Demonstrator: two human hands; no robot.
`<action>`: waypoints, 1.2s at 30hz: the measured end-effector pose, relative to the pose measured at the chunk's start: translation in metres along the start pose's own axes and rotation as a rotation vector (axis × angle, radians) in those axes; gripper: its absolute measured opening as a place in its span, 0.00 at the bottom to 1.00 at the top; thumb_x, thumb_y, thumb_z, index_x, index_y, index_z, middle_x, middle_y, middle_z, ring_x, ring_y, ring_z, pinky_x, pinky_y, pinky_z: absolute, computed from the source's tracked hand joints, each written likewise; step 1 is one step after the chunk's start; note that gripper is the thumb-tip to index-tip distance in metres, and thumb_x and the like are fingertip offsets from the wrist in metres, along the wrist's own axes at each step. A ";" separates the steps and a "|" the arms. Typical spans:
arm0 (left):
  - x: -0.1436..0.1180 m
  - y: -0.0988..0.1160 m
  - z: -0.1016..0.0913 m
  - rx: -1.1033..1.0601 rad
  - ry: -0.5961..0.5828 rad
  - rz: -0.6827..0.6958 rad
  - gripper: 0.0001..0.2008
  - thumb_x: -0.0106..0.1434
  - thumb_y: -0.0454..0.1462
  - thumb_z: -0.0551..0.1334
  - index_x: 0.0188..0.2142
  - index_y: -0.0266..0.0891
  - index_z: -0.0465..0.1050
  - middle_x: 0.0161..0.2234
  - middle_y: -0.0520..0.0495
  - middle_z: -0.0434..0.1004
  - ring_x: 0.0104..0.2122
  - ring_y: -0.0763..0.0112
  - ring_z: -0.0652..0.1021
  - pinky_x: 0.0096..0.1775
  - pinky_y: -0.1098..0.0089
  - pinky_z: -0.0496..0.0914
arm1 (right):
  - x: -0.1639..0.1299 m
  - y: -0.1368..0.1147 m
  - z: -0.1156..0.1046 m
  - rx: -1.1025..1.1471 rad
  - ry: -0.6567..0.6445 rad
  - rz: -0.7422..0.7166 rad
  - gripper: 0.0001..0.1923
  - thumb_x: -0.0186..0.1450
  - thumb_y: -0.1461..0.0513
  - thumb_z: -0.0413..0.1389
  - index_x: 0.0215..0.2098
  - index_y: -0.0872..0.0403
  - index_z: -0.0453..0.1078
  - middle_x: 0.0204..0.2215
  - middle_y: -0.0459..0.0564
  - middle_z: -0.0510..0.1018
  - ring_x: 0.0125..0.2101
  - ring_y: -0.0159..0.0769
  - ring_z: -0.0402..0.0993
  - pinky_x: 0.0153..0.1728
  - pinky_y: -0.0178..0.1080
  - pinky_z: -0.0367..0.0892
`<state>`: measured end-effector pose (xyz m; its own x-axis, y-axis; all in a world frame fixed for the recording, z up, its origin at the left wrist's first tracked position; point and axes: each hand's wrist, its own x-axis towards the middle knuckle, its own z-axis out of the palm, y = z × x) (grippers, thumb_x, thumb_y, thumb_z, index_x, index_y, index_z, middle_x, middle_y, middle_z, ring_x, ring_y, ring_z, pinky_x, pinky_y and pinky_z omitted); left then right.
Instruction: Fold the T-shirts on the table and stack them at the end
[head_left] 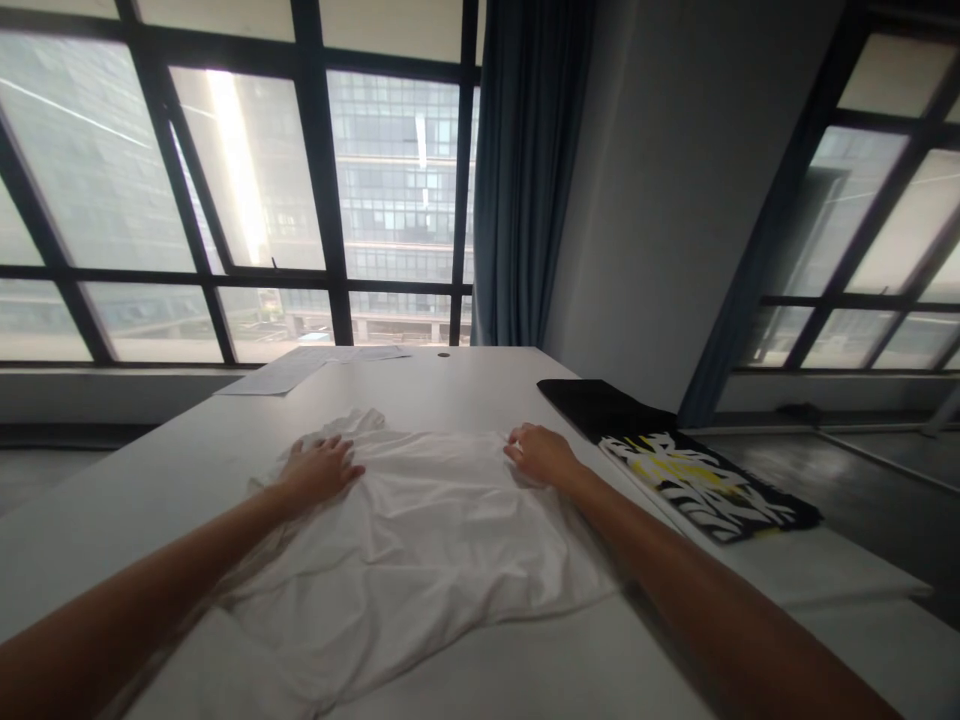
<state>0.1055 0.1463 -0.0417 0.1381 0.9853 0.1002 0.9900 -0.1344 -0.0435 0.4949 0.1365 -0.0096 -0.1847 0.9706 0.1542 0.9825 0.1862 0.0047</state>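
Note:
A thin white shirt (442,530) lies wrinkled across the table in front of me, and its exact cut is hard to make out. Near its far left corner, my left hand (319,470) rests on the fabric with fingers spread. My right hand (541,455) is at the far right corner, its fingers curled and pinching the edge of the shirt. Between the two hands the far edge runs fairly straight. A bunched bit of cloth sticks out beyond my left hand, while the near part spreads loosely toward me.
The white table (465,385) reaches toward the windows. Paper sheets (281,375) lie at its far left. To the right is a folded black cloth (690,470) with a white and yellow print. A blue curtain (517,180) hangs behind the table.

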 end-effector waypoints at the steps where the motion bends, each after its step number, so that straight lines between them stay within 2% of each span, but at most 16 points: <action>1: -0.006 0.002 0.005 -0.045 -0.032 0.001 0.35 0.64 0.58 0.51 0.63 0.41 0.63 0.65 0.33 0.60 0.61 0.41 0.66 0.58 0.40 0.56 | -0.006 0.004 0.003 0.023 -0.075 -0.007 0.20 0.68 0.51 0.51 0.50 0.53 0.74 0.51 0.59 0.75 0.49 0.48 0.72 0.48 0.43 0.64; 3: -0.012 0.002 0.015 -0.125 -0.102 -0.017 0.40 0.61 0.62 0.52 0.64 0.42 0.61 0.66 0.31 0.57 0.62 0.35 0.63 0.55 0.38 0.59 | -0.010 0.014 0.008 0.041 -0.204 0.002 0.26 0.63 0.46 0.56 0.52 0.53 0.73 0.54 0.61 0.73 0.51 0.50 0.71 0.49 0.43 0.65; 5: -0.008 -0.005 0.023 -0.153 -0.116 -0.031 0.45 0.57 0.65 0.53 0.66 0.42 0.59 0.68 0.30 0.51 0.65 0.32 0.56 0.56 0.37 0.58 | -0.004 0.027 0.014 0.054 -0.281 0.013 0.35 0.57 0.43 0.61 0.56 0.55 0.71 0.56 0.63 0.70 0.53 0.51 0.70 0.51 0.43 0.65; 9: 0.028 -0.032 0.032 -0.165 -0.134 0.011 0.51 0.52 0.68 0.54 0.67 0.42 0.57 0.69 0.33 0.49 0.66 0.35 0.54 0.59 0.42 0.55 | 0.031 0.051 0.026 0.136 -0.352 0.014 0.54 0.45 0.40 0.67 0.63 0.56 0.63 0.63 0.64 0.62 0.60 0.53 0.62 0.58 0.42 0.59; 12: 0.061 -0.051 0.033 -0.175 -0.146 0.050 0.54 0.48 0.69 0.56 0.67 0.44 0.58 0.69 0.35 0.50 0.66 0.38 0.54 0.61 0.46 0.54 | 0.061 0.063 0.033 0.151 -0.401 0.044 0.63 0.41 0.38 0.67 0.68 0.54 0.56 0.67 0.63 0.54 0.65 0.56 0.52 0.63 0.48 0.52; 15: 0.083 -0.057 0.029 -0.156 -0.144 0.053 0.51 0.51 0.68 0.56 0.66 0.43 0.59 0.69 0.35 0.51 0.66 0.40 0.55 0.61 0.46 0.54 | 0.081 0.064 0.036 0.116 -0.371 0.109 0.59 0.49 0.37 0.62 0.70 0.53 0.49 0.69 0.62 0.48 0.67 0.56 0.43 0.64 0.59 0.43; 17: 0.088 -0.050 0.023 -0.100 -0.088 0.011 0.44 0.58 0.64 0.54 0.66 0.42 0.60 0.69 0.36 0.51 0.66 0.41 0.55 0.61 0.42 0.52 | 0.086 0.056 0.035 0.046 -0.203 0.161 0.47 0.59 0.41 0.57 0.69 0.53 0.52 0.69 0.62 0.51 0.67 0.56 0.43 0.62 0.63 0.38; 19: 0.084 -0.035 0.015 -0.007 0.060 -0.020 0.35 0.65 0.56 0.52 0.66 0.41 0.59 0.68 0.36 0.54 0.66 0.44 0.55 0.61 0.39 0.49 | 0.081 0.042 0.033 -0.043 0.022 0.158 0.32 0.67 0.49 0.53 0.65 0.54 0.58 0.66 0.62 0.58 0.65 0.54 0.49 0.62 0.61 0.37; 21: 0.072 -0.020 0.006 0.065 0.183 -0.016 0.29 0.68 0.49 0.50 0.65 0.41 0.60 0.65 0.36 0.62 0.64 0.48 0.61 0.61 0.42 0.48 | 0.068 0.024 0.030 -0.075 0.127 0.111 0.23 0.71 0.55 0.48 0.61 0.54 0.64 0.61 0.61 0.65 0.61 0.51 0.59 0.62 0.56 0.41; 23: 0.051 -0.010 0.000 0.068 0.173 0.009 0.26 0.69 0.47 0.48 0.62 0.40 0.65 0.59 0.36 0.71 0.59 0.51 0.69 0.60 0.47 0.54 | 0.047 0.007 0.027 -0.020 0.060 0.069 0.21 0.71 0.55 0.46 0.58 0.53 0.67 0.58 0.61 0.69 0.55 0.49 0.67 0.60 0.52 0.50; 25: 0.024 -0.009 -0.003 0.028 0.066 0.018 0.27 0.68 0.50 0.48 0.58 0.40 0.70 0.56 0.36 0.74 0.54 0.49 0.73 0.57 0.48 0.59 | 0.023 -0.005 0.026 0.042 -0.097 0.052 0.25 0.69 0.49 0.49 0.58 0.52 0.67 0.56 0.61 0.70 0.52 0.52 0.69 0.55 0.53 0.58; 28: -0.018 -0.023 0.002 -0.018 -0.066 -0.019 0.31 0.64 0.57 0.51 0.59 0.45 0.69 0.61 0.36 0.68 0.57 0.43 0.70 0.55 0.43 0.60 | -0.005 -0.010 0.027 0.089 -0.281 0.053 0.36 0.64 0.41 0.51 0.63 0.51 0.62 0.62 0.63 0.64 0.59 0.59 0.62 0.54 0.59 0.58; 31: -0.044 -0.037 0.011 -0.057 -0.060 -0.089 0.36 0.63 0.60 0.48 0.63 0.46 0.64 0.65 0.36 0.60 0.62 0.40 0.63 0.56 0.39 0.58 | -0.012 0.002 0.032 0.126 -0.316 0.058 0.39 0.67 0.41 0.46 0.69 0.51 0.52 0.69 0.61 0.49 0.67 0.59 0.45 0.59 0.62 0.50; 33: -0.045 -0.038 0.014 -0.078 -0.049 -0.120 0.37 0.65 0.59 0.46 0.65 0.43 0.61 0.67 0.35 0.56 0.65 0.42 0.58 0.58 0.38 0.55 | -0.007 0.014 0.037 0.140 -0.288 0.041 0.36 0.71 0.44 0.41 0.71 0.51 0.48 0.71 0.57 0.44 0.69 0.54 0.38 0.63 0.59 0.44; 36: -0.027 -0.027 0.016 -0.098 -0.091 -0.153 0.37 0.66 0.57 0.45 0.68 0.40 0.56 0.70 0.35 0.47 0.68 0.45 0.51 0.60 0.37 0.51 | 0.010 0.032 0.049 0.132 -0.239 0.045 0.33 0.73 0.46 0.36 0.71 0.51 0.47 0.71 0.52 0.43 0.70 0.49 0.33 0.65 0.55 0.38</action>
<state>0.0744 0.1245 -0.0589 -0.0130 0.9999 0.0075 0.9979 0.0125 0.0631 0.5235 0.1599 -0.0560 -0.1569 0.9838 -0.0867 0.9810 0.1451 -0.1284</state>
